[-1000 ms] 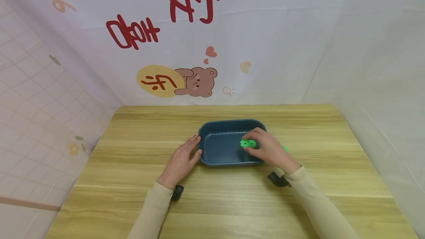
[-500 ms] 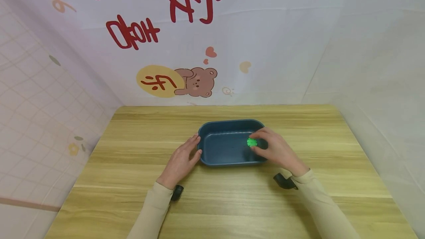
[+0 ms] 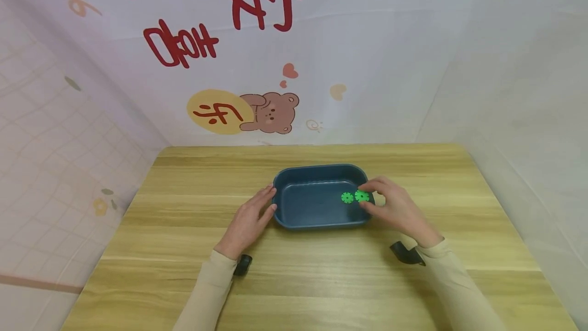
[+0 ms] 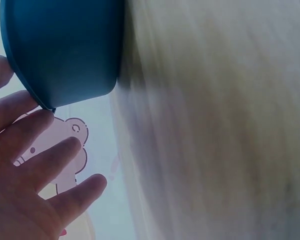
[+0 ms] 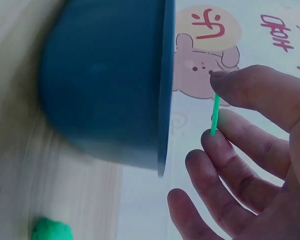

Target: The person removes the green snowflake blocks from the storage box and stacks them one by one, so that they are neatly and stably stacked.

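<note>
A dark blue tray (image 3: 312, 226) stands on the table. At its left end my left hand (image 3: 243, 226) touches the rim with fairly straight, spread fingers, some of which rest against the rim in the left wrist view. Over the tray's right end, my right hand (image 3: 397, 208) pinches a green notched plastic disc (image 3: 362, 196) between thumb and fingertips. The right wrist view shows that disc (image 5: 215, 114) edge-on, apart from the tray wall. Another green notched disc (image 3: 347, 197) appears to lie on the tray's floor, just left of the pinched one.
A small green thing (image 5: 52, 230) rests on the table by the tray's right end, hidden from the head view. The wooden table (image 3: 294, 280) runs back to a white printed cloth (image 3: 381, 55). A black strap piece (image 3: 406, 253) is at the right wrist.
My right hand has moved right, still pinching a green disc. One of the two discs it carried has left the fingers and shows in the tray. The left hand stays at the rim.
</note>
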A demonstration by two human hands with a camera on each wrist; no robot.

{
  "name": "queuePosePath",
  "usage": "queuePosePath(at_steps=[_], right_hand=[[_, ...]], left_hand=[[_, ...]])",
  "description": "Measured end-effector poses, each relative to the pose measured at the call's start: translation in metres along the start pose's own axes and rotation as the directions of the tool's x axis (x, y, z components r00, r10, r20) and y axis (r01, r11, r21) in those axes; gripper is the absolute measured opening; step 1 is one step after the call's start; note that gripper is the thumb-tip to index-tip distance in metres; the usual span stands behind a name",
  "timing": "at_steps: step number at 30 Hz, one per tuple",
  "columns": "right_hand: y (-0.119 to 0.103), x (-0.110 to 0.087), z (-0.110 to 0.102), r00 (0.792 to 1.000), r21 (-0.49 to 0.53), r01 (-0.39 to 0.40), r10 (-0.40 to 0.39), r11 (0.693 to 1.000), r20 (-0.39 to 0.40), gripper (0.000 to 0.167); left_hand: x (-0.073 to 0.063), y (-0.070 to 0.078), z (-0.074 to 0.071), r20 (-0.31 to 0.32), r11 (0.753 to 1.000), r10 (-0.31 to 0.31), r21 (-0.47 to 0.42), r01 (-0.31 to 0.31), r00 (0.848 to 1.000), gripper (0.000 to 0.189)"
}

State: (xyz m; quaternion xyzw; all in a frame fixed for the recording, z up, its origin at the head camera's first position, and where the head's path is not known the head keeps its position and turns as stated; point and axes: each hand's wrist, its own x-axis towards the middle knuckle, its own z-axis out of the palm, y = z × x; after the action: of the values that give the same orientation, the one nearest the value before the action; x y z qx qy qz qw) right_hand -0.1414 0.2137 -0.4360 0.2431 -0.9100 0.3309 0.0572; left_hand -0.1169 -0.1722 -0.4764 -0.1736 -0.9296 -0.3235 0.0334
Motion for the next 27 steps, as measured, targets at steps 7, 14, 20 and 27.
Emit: queuePosePath(at_steps=[7, 14, 20, 27], right_hand=[[0.009, -0.011, -0.009, 0.999, -0.004, -0.022, 0.022, 1.0, -0.026, 0.031], [0.018, -0.017, -0.018, 0.997, -0.038, -0.017, 0.014, 0.999, -0.076, 0.031], [0.028, -0.023, -0.026, 0.996, -0.031, -0.06, 0.058, 0.998, -0.066, 0.03], [0.036, -0.026, -0.031, 0.995, -0.037, -0.095, 0.094, 0.995, -0.043, 0.032]], left_hand=[[0.003, 0.0, -0.001, -0.015, 1.0, -0.02, -0.015, 0.019, 1.0, 0.054], [0.005, -0.002, -0.001, -0.013, 1.0, -0.023, -0.001, 0.023, 1.0, 0.052], [0.006, -0.003, -0.001, -0.02, 1.0, 0.003, 0.01, -0.003, 1.0, 0.05], [0.007, -0.004, -0.002, -0.023, 1.0, 0.01, 0.016, -0.01, 1.0, 0.049]])
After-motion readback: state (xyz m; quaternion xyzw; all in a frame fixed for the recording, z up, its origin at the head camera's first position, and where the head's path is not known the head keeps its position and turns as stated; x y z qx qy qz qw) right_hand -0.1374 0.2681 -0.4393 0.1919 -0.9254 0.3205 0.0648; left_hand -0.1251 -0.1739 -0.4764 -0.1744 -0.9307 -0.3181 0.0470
